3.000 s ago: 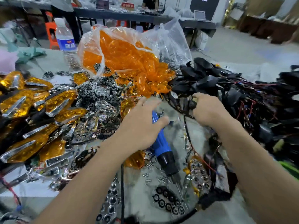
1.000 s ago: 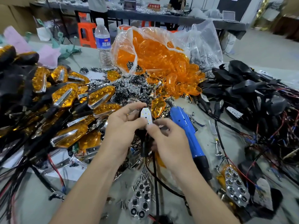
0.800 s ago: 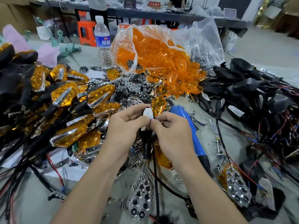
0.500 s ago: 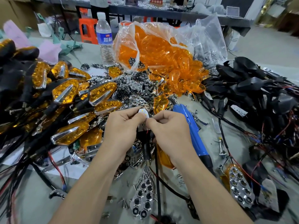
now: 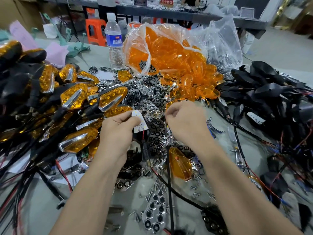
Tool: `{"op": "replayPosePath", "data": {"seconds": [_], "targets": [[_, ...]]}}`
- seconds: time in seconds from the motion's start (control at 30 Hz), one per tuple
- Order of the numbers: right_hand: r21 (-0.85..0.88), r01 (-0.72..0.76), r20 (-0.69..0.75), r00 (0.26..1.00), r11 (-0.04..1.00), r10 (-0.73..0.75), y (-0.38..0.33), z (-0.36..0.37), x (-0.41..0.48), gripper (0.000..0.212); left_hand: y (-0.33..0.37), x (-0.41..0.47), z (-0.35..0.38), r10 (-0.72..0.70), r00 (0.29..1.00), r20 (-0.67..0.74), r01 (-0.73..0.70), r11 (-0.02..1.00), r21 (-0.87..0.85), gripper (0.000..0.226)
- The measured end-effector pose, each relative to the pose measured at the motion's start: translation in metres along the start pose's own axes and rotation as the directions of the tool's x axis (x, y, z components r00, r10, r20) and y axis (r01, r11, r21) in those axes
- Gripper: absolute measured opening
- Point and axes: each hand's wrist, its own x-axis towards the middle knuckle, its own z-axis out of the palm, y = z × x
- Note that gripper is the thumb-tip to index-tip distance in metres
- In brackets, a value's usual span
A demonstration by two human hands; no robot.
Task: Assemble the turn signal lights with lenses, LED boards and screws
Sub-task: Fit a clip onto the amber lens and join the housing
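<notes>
My left hand [image 5: 118, 133] pinches a white LED board [image 5: 139, 122] by its left edge. Red and black wires run from the board down to a black housing stem [image 5: 146, 150] under the hand. My right hand [image 5: 184, 123] hovers just to the right, apart from the board, over the pile of chrome reflectors [image 5: 152, 94]. Its fingers are curled, and whether they hold anything is hidden. A loose orange lens [image 5: 180, 164] lies below my right wrist. Small screws [image 5: 194, 185] are scattered on the table nearby.
A clear bag of orange lenses [image 5: 169, 48] stands behind the reflectors, with a water bottle [image 5: 114, 41] to its left. Finished amber lights [image 5: 74, 97] with cables fill the left side. Black housings with wires [image 5: 264, 89] fill the right. A reflector [image 5: 155, 212] lies near the front edge.
My right hand has let go of the LED board and moved right, over the reflectors. My left hand keeps the board, which now stands more exposed.
</notes>
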Motion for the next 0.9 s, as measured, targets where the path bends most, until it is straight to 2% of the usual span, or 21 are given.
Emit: {"op": "replayPosePath", "data": {"seconds": [0.07,0.1,0.27,0.33,0.37,0.43,0.47,0.53,0.57,0.63,0.7,0.73,0.8,0.9], "targets": [[-0.214,0.081,0.159,0.986,0.974,-0.047,-0.002,0.005,0.006,0.018,0.001,0.001,0.0,-0.015,1.0,0.0,0.015,1.0,-0.008,0.027],[-0.282,0.14,0.19,0.978,0.949,-0.088,-0.003,0.01,0.006,0.021,0.001,0.001,0.001,-0.016,1.0,0.009,0.016,1.0,-0.002,0.029],[-0.488,0.295,0.252,0.949,0.822,-0.191,-0.008,0.028,0.007,0.019,0.001,-0.002,0.005,0.012,0.995,0.101,-0.014,1.0,0.015,0.029],[-0.471,0.286,0.211,0.955,0.835,-0.208,-0.009,0.03,0.007,0.01,0.001,-0.003,0.005,0.026,0.99,0.142,-0.027,1.0,0.007,0.029],[-0.419,0.258,0.161,0.965,0.871,-0.209,-0.01,0.028,0.006,0.007,0.0,-0.003,0.005,0.03,0.988,0.154,-0.032,0.999,0.008,0.029],[-0.224,0.131,-0.013,0.99,0.966,-0.138,-0.008,0.022,0.001,0.035,0.0,-0.003,0.004,0.041,0.987,0.153,-0.044,0.999,0.018,0.029],[-0.082,0.075,-0.116,0.99,0.994,-0.085,-0.006,0.016,-0.002,0.041,0.0,-0.002,0.005,0.043,0.988,0.145,-0.047,0.999,0.022,0.03],[0.166,0.055,-0.271,0.963,0.985,-0.008,-0.002,0.005,-0.013,0.04,-0.001,-0.002,0.005,0.036,0.991,0.131,-0.042,0.998,0.042,0.031],[0.283,0.075,-0.289,0.957,0.956,0.011,-0.001,0.001,-0.022,0.035,-0.001,-0.003,0.006,0.035,0.99,0.134,-0.041,0.998,0.045,0.031],[0.564,0.072,-0.198,0.979,0.823,0.049,-0.002,-0.002,-0.039,0.023,-0.001,-0.004,0.007,0.04,0.986,0.165,-0.045,0.998,0.032,0.03],[0.739,-0.006,-0.051,0.997,0.674,0.065,-0.001,0.002,-0.053,0.025,-0.002,-0.007,0.009,0.065,0.981,0.185,-0.074,0.996,0.045,0.024],[0.756,-0.03,-0.017,0.998,0.654,0.065,0.0,0.005,-0.058,0.029,-0.001,-0.009,0.01,0.08,0.979,0.185,-0.092,0.994,0.057,0.026],[0.726,-0.04,-0.028,0.996,0.686,0.088,0.006,0.012,-0.061,0.028,-0.001,-0.009,0.012,0.092,0.978,0.19,-0.108,0.991,0.077,0.027],[0.69,-0.054,-0.027,0.995,0.721,0.1,0.011,0.017,-0.063,0.006,0.0,-0.01,0.009,0.109,0.976,0.19,-0.121,0.991,0.053,0.027]]}}
